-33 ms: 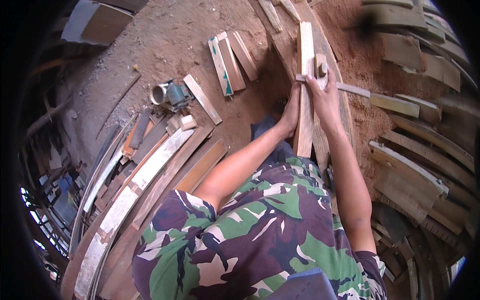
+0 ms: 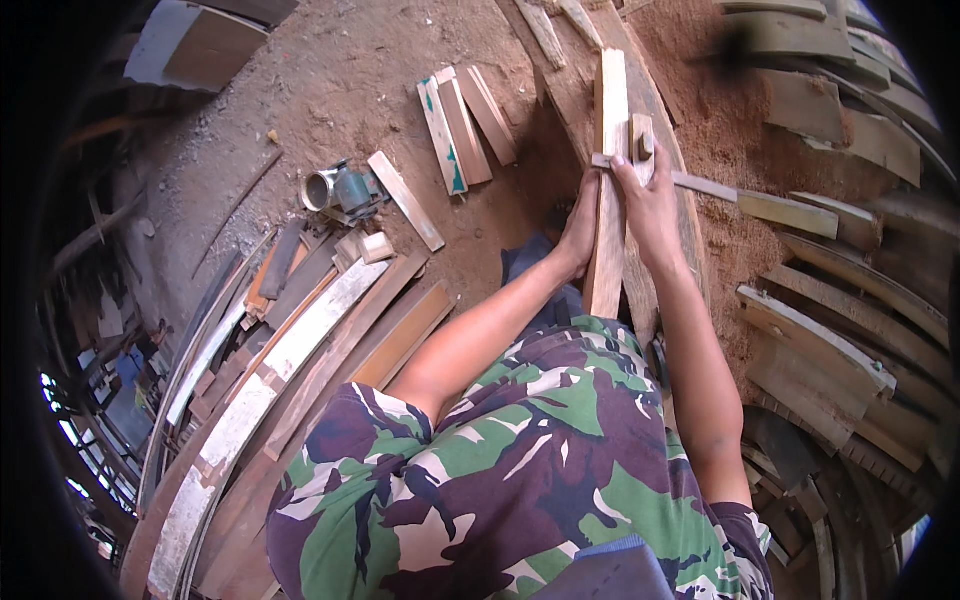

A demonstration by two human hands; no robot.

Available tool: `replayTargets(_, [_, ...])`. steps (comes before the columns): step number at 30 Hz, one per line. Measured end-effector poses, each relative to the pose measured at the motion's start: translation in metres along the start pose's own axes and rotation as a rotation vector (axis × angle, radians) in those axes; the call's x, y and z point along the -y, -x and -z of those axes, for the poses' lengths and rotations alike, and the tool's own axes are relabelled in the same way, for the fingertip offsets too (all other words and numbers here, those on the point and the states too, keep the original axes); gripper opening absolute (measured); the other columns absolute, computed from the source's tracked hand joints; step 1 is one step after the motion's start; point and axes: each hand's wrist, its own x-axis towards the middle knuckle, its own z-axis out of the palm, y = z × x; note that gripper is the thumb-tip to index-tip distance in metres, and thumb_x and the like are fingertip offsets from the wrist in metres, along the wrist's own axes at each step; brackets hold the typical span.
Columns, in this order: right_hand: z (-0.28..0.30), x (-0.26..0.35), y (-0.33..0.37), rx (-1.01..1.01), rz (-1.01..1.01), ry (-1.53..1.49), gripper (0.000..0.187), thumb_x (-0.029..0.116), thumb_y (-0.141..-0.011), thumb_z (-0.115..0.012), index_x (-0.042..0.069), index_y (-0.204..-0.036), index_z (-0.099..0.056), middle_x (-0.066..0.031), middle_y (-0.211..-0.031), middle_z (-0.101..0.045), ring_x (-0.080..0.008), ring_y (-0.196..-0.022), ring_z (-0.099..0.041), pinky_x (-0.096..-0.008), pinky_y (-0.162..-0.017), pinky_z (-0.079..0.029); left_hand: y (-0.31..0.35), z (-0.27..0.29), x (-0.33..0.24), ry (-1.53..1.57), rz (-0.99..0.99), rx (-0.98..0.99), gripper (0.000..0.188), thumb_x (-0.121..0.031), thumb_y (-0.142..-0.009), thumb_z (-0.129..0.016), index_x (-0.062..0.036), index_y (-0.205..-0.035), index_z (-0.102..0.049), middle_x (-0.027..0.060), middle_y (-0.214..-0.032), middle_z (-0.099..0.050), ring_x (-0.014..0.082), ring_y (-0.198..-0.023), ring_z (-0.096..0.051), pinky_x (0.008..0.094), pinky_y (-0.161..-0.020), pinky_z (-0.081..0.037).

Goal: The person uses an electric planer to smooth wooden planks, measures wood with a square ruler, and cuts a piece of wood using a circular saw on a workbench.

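A pale, squared length of timber (image 2: 612,110) stretches away from me over a thick wooden plank (image 2: 572,95). My left hand (image 2: 580,228) is closed along its left side, fingers partly hidden behind the wood. On the right, my right hand (image 2: 652,205) grips a wooden marking gauge (image 2: 641,135). The gauge's thin stem crosses the top of the timber and sticks out to the right past my hand. Its small block sits beside the timber's right face, just beyond my fingers.
Short wood offcuts (image 2: 465,130) lie on the dirt floor left of the plank. Near them is a teal power tool (image 2: 350,189) with a round metal opening. Long boards (image 2: 300,335) are piled at left; stacked planks (image 2: 815,350) and sawdust (image 2: 725,130) are at right.
The timber has shifted very slightly toward me. Both hands keep their holds, and the gauge stays across the timber.
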Motion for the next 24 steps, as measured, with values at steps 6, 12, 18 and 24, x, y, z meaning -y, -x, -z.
replayTargets(6, [-0.004, 0.002, 0.008, -0.027, 0.012, 0.066, 0.068, 0.023, -0.099, -0.071, -0.003, -0.154, -0.040, -0.0262, -0.136, -0.063, -0.0316, -0.123, -0.065, -0.0430, -0.105, -0.051, 0.014, 0.005, -0.012, -0.086, 0.106, -0.020, 0.071, -0.073, -0.107, -0.029, -0.0130, -0.127, -0.062, -0.0006, -0.076, -0.062, 0.0126, -0.057, -0.060, 0.0263, -0.049, -0.050])
replayTargets(12, [-0.012, 0.018, -0.075, -0.037, -0.035, 0.141, 0.074, 0.034, -0.100, -0.071, -0.007, -0.153, -0.041, -0.0252, -0.128, -0.066, -0.0267, -0.111, -0.068, -0.0384, -0.098, -0.053, 0.020, 0.000, -0.016, -0.179, 0.193, -0.128, 0.078, -0.081, -0.100, -0.033, -0.0107, -0.107, -0.064, 0.0034, -0.070, -0.059, 0.0168, -0.052, -0.060, 0.0290, -0.047, -0.053])
replayTargets(18, [0.001, 0.024, -0.031, 0.091, -0.155, 0.193, 0.081, 0.034, -0.100, -0.071, -0.003, -0.160, -0.032, -0.0291, -0.143, -0.056, -0.0323, -0.134, -0.058, -0.0428, -0.113, -0.045, 0.023, -0.004, -0.018, -0.158, 0.171, -0.192, 0.079, -0.073, -0.106, -0.030, -0.0116, -0.150, -0.050, 0.0019, -0.088, -0.062, 0.0131, -0.064, -0.059, 0.0269, -0.055, -0.052])
replayTargets(24, [-0.010, 0.025, -0.138, 0.006, -0.119, 0.128, 0.070, 0.030, -0.098, -0.073, -0.007, -0.148, -0.041, -0.0252, -0.123, -0.065, -0.0275, -0.107, -0.068, -0.0414, -0.093, -0.055, 0.024, -0.011, -0.032, -0.315, 0.071, -0.044, 0.083, -0.062, -0.112, -0.028, -0.0023, -0.168, -0.016, 0.0153, -0.172, -0.025, 0.0240, -0.159, -0.022, 0.0330, -0.129, -0.016])
